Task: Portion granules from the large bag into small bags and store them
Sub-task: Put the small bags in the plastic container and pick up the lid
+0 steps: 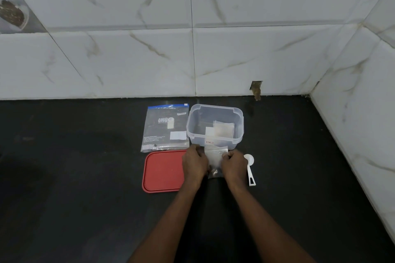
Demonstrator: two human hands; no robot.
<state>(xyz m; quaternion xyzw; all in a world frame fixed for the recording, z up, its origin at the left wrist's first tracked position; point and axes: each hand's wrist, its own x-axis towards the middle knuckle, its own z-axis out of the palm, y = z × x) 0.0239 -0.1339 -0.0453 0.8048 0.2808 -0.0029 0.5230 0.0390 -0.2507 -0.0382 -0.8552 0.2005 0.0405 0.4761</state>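
Note:
A small clear bag (214, 159) of white granules lies on the dark counter between my hands. My left hand (195, 163) grips its left edge and my right hand (234, 164) pinches its right edge near the top. Behind it stands a clear plastic container (192, 128) with a filled small bag (222, 129) inside. The large bag (165, 128), flat with a blue zip strip, lies to the container's left. A white scoop (250, 168) rests just right of my right hand.
A red lid (163, 172) lies flat left of my left hand. The tiled wall runs along the back and the right side, meeting in a corner at the far right. Dark counter stretches left and toward me.

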